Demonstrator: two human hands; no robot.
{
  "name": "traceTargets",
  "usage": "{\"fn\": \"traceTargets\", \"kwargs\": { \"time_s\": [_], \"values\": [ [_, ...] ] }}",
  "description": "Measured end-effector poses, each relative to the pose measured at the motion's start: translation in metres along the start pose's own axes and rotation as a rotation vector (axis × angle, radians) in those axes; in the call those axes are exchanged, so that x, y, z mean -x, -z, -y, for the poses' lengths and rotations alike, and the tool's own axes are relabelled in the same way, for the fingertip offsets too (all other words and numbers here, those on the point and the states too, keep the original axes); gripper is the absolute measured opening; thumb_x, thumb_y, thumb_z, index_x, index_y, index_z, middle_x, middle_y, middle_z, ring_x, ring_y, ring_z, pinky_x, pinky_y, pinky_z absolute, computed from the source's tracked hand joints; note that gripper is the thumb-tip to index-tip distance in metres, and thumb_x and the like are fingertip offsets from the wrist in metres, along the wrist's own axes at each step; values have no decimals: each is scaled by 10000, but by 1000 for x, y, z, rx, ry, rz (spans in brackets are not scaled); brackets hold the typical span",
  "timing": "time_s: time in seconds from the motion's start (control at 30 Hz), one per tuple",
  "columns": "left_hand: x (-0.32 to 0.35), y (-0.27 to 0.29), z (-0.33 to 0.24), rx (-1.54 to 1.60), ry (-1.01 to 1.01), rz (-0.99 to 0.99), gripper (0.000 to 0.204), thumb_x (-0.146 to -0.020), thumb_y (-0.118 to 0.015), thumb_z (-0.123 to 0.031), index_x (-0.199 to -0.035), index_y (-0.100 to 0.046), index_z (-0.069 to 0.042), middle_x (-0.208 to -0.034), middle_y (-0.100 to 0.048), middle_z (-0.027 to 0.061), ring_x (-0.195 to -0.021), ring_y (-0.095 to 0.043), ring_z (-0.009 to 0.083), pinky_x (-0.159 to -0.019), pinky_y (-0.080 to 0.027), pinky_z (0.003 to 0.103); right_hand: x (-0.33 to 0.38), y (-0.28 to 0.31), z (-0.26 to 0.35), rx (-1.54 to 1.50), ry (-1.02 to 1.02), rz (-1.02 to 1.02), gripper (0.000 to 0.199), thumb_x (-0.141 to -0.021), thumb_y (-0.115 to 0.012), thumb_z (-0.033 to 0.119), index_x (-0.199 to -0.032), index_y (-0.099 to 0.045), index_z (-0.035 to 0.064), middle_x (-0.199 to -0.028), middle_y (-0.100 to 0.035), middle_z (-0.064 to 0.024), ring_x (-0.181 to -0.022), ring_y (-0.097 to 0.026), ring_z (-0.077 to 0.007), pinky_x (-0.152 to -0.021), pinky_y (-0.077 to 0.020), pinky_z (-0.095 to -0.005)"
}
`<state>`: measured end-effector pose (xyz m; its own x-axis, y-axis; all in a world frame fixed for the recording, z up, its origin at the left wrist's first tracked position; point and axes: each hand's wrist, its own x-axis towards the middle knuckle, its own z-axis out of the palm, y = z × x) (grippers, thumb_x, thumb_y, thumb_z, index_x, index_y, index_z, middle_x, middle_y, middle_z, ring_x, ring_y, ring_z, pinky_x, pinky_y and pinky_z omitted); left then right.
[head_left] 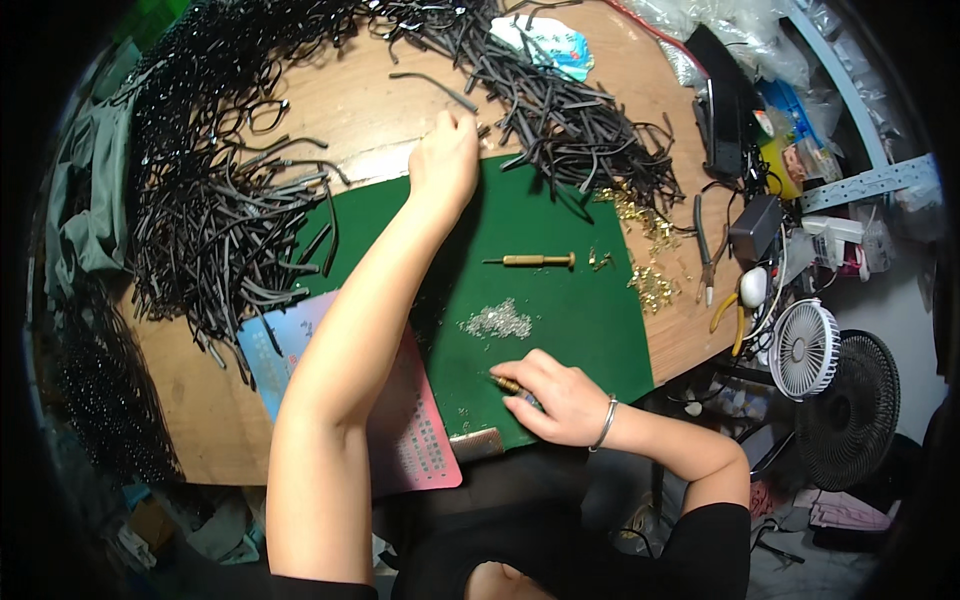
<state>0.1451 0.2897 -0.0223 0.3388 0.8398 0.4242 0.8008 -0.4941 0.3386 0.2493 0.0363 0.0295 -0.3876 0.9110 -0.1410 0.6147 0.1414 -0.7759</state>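
Right hand (562, 402) grips a screwdriver (511, 385) over the green mat (585, 330), its long side slanting, tip pointing away and left. Left hand (446, 165) is curled closed; from here I can't see what it holds.

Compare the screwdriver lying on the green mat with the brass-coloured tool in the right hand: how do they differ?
The screwdriver lies loose on the green mat; the brass-coloured tool is held in the right hand. The screwdriver lies nearly straight across the picture, while the brass-coloured tool slants. The screwdriver shows from shaft to handle end; the brass-coloured tool is partly covered by the hand. Both show brass-coloured parts.
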Motion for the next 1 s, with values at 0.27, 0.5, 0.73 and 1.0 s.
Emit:
{"fn": "traceTargets", "kwargs": {
  "time_s": [0.27,0.5,0.73,1.0],
  "values": [
    [20,77,-9,158,-81,-80,52,-832,-556,-99,-875,-546,-71,-763,-611,138,-646,-610,293,-544,-478,372,2,17,-19,-161,51,95,234,-841,-531,178,-1017,-546,24,-922,-563,-129,-749,-602,-280,-680,-499,-351],
    [150,190,-47,945,328,202,193,-897,-502,-43,-1060,-550,49,-848,-591,56,-740,-569,95,-707,-478,235,-5,105,-60,594,-268,-417,212,-792,-535,155,-928,-515,-5,-874,-581,-202,-766,-594,-370,-674,-487,-442],
    [218,187,-54,1280,679,209,202,-903,-484,-43,-1081,-550,29,-793,-575,21,-614,-502,54,-573,-434,197,-32,100,-73,866,-357,-308,145,-786,-510,85,-901,-497,-3,-850,-578,-204,-765,-607,-360,-666,-516,-433],
    [239,183,-73,1447,842,661,259,-949,-445,-103,-1181,-508,-5,-813,-626,41,-540,-468,31,-496,-398,167,9,40,50,-101,136,-58,87,-745,-636,82,-802,-575,58,-726,-583,-92,-655,-604,-243,-581,-494,-318]
  ]
}}
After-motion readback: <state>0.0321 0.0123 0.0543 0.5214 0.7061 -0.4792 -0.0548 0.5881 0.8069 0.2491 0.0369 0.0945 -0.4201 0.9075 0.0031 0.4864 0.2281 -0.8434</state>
